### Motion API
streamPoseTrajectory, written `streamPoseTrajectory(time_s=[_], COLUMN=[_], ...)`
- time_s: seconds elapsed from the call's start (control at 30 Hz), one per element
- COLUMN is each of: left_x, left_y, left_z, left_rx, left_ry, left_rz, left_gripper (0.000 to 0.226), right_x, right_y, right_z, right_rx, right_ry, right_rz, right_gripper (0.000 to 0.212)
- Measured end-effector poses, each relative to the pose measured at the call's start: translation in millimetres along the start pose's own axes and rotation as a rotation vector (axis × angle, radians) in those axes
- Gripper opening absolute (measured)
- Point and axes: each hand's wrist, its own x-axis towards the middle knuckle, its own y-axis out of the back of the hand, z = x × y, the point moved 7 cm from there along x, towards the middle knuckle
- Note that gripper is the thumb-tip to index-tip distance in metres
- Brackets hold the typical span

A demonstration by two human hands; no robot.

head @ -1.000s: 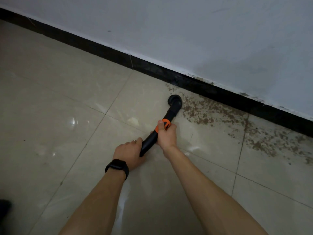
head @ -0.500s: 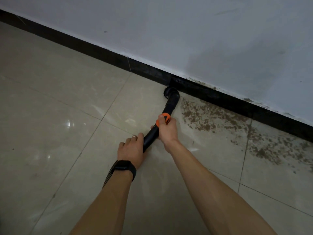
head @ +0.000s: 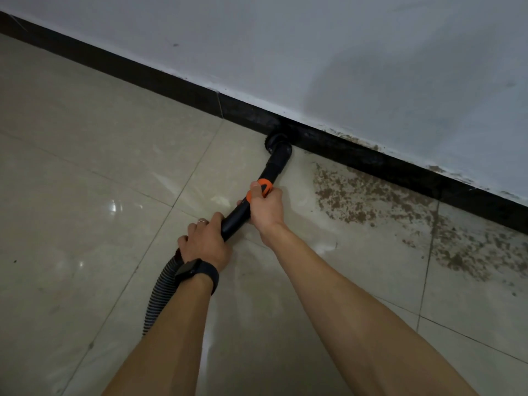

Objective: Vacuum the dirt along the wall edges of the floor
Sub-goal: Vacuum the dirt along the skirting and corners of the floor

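Observation:
A black vacuum wand [head: 271,170] with an orange collar [head: 261,190] ends in a round brush head [head: 275,140] that presses against the black baseboard [head: 371,161] where floor meets wall. My right hand [head: 265,210] grips the wand at the orange collar. My left hand [head: 204,242], with a ring and a black watch, grips the wand's lower end where the ribbed hose [head: 161,292] begins. Brown dirt [head: 371,201] is scattered over the beige tiles to the right of the brush, along the baseboard.
The white wall [head: 343,67] rises behind the baseboard, with brown specks on its lower edge at the right. Glossy beige floor tiles [head: 85,181] stretch to the left, free of dirt. The hose runs back under my left forearm.
The brush head has moved forward from the open tile up to the baseboard. Both hands advanced with the wand, and the ribbed hose has come into view behind my left wrist.

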Motion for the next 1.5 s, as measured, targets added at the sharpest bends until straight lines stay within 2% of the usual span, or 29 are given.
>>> streamPoseTrajectory(time_s=[0.23,0.43,0.6,0.7,0.8,0.93,1.13,1.3,1.5], left_x=[8.8,-5.1,-19.8,-30.5,-42.3,-61.0,-93.0,-106.4,-114.7], left_y=[8.8,6.8,-1.0,-5.1,-8.6,-14.3,-29.1,-32.8,-35.3], left_z=[-23.0,-12.7,0.8,7.4,6.6,-6.1,-39.6,-46.0,-17.9], left_rx=[-0.04,0.057,0.104,0.13,0.167,0.212,0.248,0.29,0.277], left_ry=[-0.001,-0.116,-0.207,-0.257,-0.305,-0.359,-0.359,-0.377,-0.417], left_rz=[0.097,0.163,0.054,-0.015,-0.067,-0.129,-0.243,-0.289,-0.375], left_gripper=[0.034,0.039,0.043,0.041,0.036,0.032,0.029,0.024,0.026], right_x=[1.6,-12.7,-30.5,-48.3,-64.9,-88.4,-130.9,-152.9,-161.4], right_y=[-32.4,-5.8,25.2,38.9,50.3,57.9,49.8,56.5,84.8], right_z=[-16.2,-8.5,16.8,28.8,42.7,57.5,85.4,106.6,109.7], right_rx=[-0.099,-0.129,-0.041,0.021,0.082,0.197,0.147,0.145,0.182], right_ry=[0.003,0.015,-0.005,-0.014,-0.044,-0.115,-0.157,-0.169,-0.164], right_rz=[-0.027,0.066,0.151,0.185,0.187,0.141,0.1,0.174,0.304], right_gripper=[0.036,0.039,0.036,0.043,0.048,0.038,0.037,0.04,0.039])
